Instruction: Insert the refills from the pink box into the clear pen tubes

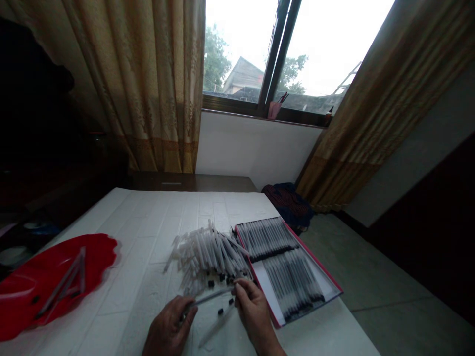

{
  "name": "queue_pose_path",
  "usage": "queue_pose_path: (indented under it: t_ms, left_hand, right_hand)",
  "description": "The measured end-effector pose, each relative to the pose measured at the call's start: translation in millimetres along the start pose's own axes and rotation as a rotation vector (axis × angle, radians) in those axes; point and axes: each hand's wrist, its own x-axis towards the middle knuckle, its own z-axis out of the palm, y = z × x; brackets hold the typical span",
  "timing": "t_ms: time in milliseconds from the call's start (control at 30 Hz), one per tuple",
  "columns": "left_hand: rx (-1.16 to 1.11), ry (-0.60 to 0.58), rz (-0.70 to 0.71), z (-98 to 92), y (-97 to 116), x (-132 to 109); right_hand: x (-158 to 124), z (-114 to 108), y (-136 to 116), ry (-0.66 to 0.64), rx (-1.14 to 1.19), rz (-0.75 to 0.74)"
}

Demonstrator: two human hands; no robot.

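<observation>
A slim, clear pen (212, 297) spans the gap between my two hands. My left hand (168, 326) is closed around its left end. The fingertips of my right hand (254, 312) pinch the other end, and whether a cap is there is hidden. Below the pen a loose clear tube (215, 327) lies on the table, with a small black cap (220, 311) close by. Behind my hands spreads a heap of clear pen barrels (208, 252). Right of my right hand is a shallow pink-edged box (267, 302) with two rows of dark-tipped pens (293, 282).
A red scalloped tray (100, 247) holding a few tubes sits at the left of the white table (129, 212). Dark patterned cloth (291, 202) lies beyond the table's right corner. A pink cup (273, 110) stands on the windowsill between patterned curtains (159, 84).
</observation>
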Motion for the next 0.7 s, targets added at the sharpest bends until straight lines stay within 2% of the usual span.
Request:
queue_pose_path:
  t_ms: [133, 233, 367, 533, 600, 700]
  left_hand:
    - [-0.034, 0.032, -0.028, -0.9, 1, 2]
    - [-0.072, 0.012, -0.082, -2.5, 2, 5]
    - [-0.100, 0.013, -0.150, -3.5, 0, 6]
    - [-0.128, 0.045, -0.269, -2.6, -7, 4]
    - [-0.148, 0.061, -0.321, -2.3, -9, 3]
    - [-0.158, 0.066, -0.363, -1.5, -11, 2]
  right_hand:
    - [-3, -4, 0, 0.036, 0.059, 0.009]
    - [-5, -8, -9, 0.067, 0.068, 0.030]
    - [0, -21, -34, 0.139, 0.045, 0.025]
    - [11, -35, -65, 0.294, 0.056, -0.082]
    - [15, -33, -69, 0.321, 0.050, -0.105]
    - [20, -21, -63, 0.254, 0.013, -0.106]
